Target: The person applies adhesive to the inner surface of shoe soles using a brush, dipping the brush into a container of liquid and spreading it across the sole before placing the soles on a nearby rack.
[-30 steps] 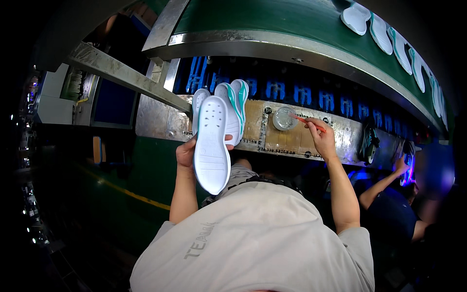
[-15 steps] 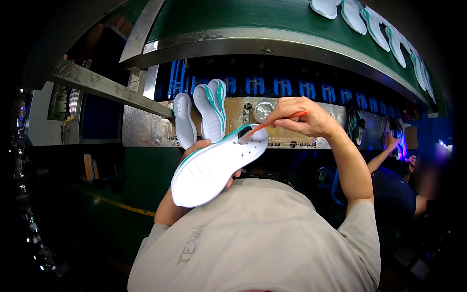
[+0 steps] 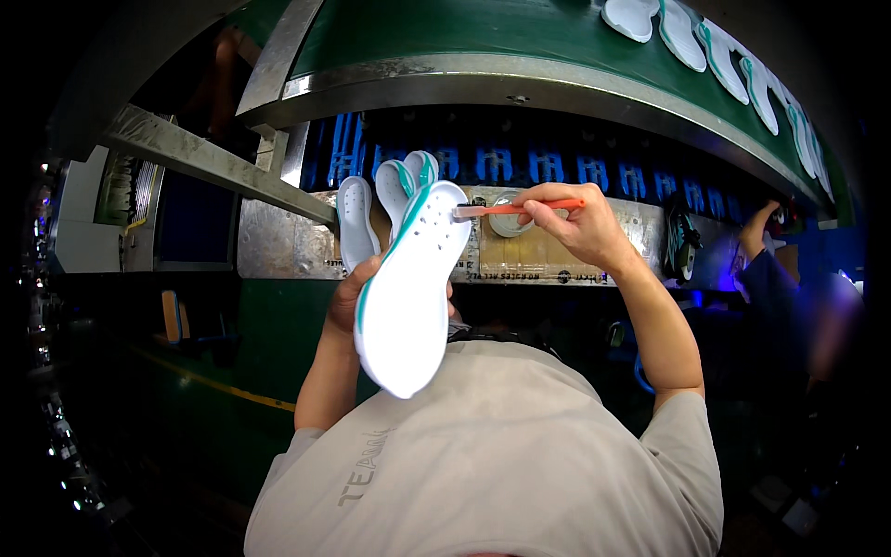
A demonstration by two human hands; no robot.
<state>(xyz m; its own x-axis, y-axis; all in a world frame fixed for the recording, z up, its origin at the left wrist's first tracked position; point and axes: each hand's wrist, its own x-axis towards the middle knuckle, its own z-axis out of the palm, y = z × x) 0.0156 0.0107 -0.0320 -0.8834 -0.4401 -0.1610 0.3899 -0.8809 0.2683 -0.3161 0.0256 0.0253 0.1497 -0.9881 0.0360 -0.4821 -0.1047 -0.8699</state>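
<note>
The person wears a pale beige-grey T-shirt, its cloth softly creased, with darker grey slanted lettering on the left of the chest. The left sleeve and right sleeve are short; left hand and right hand are bare. A dark, crinkled strip crosses the waist, too dim to identify.
</note>
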